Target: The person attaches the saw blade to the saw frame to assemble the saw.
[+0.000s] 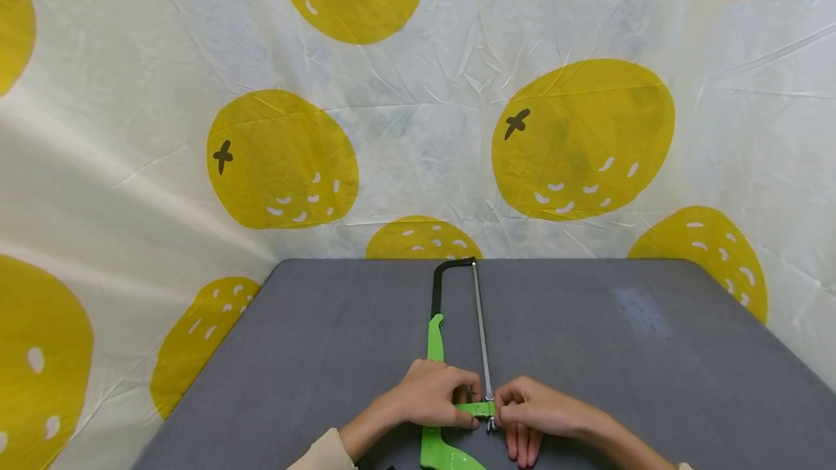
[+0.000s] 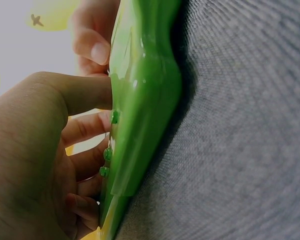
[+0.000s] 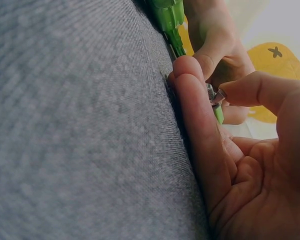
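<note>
A hacksaw with a green handle (image 1: 439, 450) and a black front frame (image 1: 437, 292) lies on the grey surface, pointing away from me. Its thin blade (image 1: 482, 336) runs along the right side. My left hand (image 1: 436, 392) lies over the green frame, thumb and fingers curled about the short green arm (image 1: 477, 410) at the blade's near end. From the right, my right hand (image 1: 542, 406) pinches the small metal wing nut (image 3: 218, 96) at that end; its thumb tip touches the metal. The left wrist view shows the green body (image 2: 145, 100) close up, with left fingers behind it.
The grey tabletop (image 1: 588, 339) stretches out around the saw, with a pale patch (image 1: 641, 309) on the right. A white cloth (image 1: 424, 158) printed with yellow fruit hangs behind the far edge and along both sides.
</note>
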Motion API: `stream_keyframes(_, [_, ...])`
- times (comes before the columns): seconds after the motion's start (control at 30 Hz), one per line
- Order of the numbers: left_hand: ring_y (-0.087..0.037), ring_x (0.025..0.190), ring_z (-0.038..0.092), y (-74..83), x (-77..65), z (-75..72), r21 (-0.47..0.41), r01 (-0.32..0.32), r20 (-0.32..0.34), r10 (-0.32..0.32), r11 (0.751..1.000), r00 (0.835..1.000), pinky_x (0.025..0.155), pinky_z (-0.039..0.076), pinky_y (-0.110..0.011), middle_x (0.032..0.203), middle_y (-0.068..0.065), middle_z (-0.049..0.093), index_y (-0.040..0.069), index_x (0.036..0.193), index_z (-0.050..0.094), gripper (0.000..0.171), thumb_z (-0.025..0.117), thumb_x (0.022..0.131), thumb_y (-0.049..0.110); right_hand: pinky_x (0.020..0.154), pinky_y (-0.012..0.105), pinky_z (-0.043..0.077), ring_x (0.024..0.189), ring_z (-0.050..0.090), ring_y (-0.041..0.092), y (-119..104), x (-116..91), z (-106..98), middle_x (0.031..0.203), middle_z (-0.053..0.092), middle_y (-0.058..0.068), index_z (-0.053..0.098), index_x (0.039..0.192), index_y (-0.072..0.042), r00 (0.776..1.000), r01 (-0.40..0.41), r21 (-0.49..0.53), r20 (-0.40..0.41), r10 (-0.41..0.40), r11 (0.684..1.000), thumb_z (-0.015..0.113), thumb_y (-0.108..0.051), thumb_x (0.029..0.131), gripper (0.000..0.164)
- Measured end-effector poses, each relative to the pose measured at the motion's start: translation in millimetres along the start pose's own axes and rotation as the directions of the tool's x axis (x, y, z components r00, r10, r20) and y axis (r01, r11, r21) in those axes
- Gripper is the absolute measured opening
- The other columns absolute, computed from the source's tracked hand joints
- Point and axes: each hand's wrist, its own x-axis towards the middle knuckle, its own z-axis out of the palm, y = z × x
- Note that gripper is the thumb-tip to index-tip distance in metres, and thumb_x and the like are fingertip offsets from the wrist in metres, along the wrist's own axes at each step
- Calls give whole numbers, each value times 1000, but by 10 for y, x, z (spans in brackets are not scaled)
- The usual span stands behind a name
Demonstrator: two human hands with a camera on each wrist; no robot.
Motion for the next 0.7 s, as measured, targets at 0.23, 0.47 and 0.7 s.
stream_keyframes(0.23, [10, 59, 48, -6, -5, 6, 2, 4, -8, -4, 1000, 1000, 57, 36, -24, 65, 28, 57, 37, 89, 67, 19, 81, 81, 48, 49, 21, 54, 53, 69, 7, -4, -3, 9, 70, 74, 13, 52, 98, 25, 1000, 0, 1, 1, 0, 1000, 51, -7, 96, 33])
stream_keyframes(0.47, [11, 59, 48, -5, -8, 6, 12, -9, -15, 9, 1000, 1000, 56, 36, -24, 64, 29, 57, 38, 88, 67, 18, 80, 81, 48, 50, 21, 54, 53, 69, 6, -19, -11, 5, 69, 73, 4, 51, 99, 27, 1000, 1, 7, 9, -1, 1000, 49, -6, 94, 33])
stream_keyframes(0.7, [13, 58, 47, 0, -16, 7, 26, -31, -28, 32, 999, 999, 56, 35, -23, 65, 29, 58, 38, 88, 67, 17, 80, 82, 48, 51, 20, 54, 55, 69, 4, -16, -16, -15, 73, 71, 30, 47, 102, 30, 999, 0, 17, 47, 0, 1000, 48, -5, 95, 36])
